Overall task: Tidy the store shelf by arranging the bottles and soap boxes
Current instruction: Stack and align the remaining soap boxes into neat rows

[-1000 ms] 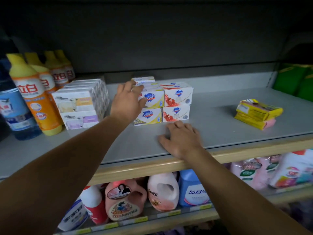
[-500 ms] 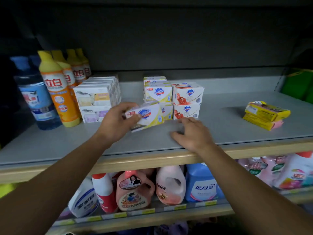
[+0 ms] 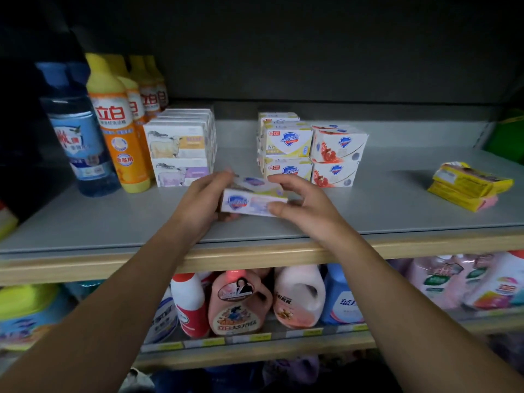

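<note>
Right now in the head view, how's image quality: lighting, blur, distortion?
Head view: dim and uneven, back wall and upper corners nearly black; wide-angle bend curves the shelf edge; the soap box gripped by both hands (left, right) is softly blurred, its print washed out; lower-shelf bottles smeared near the frame edges.

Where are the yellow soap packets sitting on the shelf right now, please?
In the head view, the yellow soap packets lie stacked at the shelf's far right, apart from the pomegranate soap boxes.

Matt grey shelf, wooden edge
</note>
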Demonstrator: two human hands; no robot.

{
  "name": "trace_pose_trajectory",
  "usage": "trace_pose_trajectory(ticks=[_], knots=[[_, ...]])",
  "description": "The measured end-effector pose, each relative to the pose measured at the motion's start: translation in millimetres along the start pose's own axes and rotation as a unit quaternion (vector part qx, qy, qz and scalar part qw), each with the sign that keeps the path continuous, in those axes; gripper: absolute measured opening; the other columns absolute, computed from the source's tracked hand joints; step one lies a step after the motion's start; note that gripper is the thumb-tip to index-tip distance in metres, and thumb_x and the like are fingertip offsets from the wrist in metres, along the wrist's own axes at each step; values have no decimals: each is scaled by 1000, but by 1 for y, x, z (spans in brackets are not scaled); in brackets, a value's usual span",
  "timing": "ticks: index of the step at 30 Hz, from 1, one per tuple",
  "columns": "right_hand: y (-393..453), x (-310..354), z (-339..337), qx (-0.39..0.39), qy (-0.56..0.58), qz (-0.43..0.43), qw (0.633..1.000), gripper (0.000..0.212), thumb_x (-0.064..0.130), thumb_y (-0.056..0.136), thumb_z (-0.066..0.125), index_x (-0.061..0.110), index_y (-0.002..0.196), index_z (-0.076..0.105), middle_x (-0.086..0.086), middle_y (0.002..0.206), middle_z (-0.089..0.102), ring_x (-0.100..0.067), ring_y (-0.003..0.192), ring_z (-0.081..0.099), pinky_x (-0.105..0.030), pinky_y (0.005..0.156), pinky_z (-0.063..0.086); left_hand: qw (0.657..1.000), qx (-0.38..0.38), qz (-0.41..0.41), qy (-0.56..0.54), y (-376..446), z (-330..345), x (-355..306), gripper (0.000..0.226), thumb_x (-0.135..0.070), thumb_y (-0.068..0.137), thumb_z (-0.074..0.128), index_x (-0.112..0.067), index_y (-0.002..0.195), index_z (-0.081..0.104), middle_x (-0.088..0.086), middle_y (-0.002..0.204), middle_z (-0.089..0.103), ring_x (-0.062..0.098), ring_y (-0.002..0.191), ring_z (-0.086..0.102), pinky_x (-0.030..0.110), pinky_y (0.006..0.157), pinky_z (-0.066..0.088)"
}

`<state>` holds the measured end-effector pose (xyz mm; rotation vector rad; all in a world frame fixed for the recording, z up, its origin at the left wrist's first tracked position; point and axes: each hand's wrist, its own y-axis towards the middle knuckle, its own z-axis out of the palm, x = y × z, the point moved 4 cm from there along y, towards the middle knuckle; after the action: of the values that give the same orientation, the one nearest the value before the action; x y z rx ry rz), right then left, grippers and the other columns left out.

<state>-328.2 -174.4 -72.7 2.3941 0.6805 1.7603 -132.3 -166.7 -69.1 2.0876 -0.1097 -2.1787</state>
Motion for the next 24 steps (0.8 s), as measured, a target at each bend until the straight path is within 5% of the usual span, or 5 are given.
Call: trace_pose_trajectory(ticks=[4,11,14,18,24], knots=[[0,2,-3,-64,39,68,995,29,43,90,63,16,94,71,-13,83,72,-15,56,67,-27,57,53,1000,10,-8,7,-1,0,-3,57,-75,68,52,-23,71,76,14,61,65,23,48,58,26,45,47],[3,3,-2,-102,73,118,985,34,52,90,57,21,86,71,-2,71,74,-17,53,67,-27,53,55,999,-27,-16,12,0,-1,0,51,-62,87,50,-14,88,68,14,59,64,23,46,57,25,43,45],[1,0,-5,-102,124,82,984,5,25,89,67,27,93,70,5,91,71,-14,73,73,-35,68,61,1000,-7,-5,-22,-1,0,-3,35,-45,93,57,-12,98,68,12,75,69,25,51,60,28,46,50],[-5,4,-8,-95,37,1,995,46,17,75,74,40,113,61,22,114,60,16,87,61,-23,82,55,999,0,-6,-44,-3,0,-2,22,-19,94,62,-10,113,57,12,98,66,21,47,60,26,46,51],[-1,-5,-9,-130,9,24,991,44,9,89,68,16,131,56,1,125,64,5,97,63,-21,88,52,998,46,46,-20,-7,2,-4,43,11,89,56,-5,129,53,9,124,64,21,51,61,31,52,56]])
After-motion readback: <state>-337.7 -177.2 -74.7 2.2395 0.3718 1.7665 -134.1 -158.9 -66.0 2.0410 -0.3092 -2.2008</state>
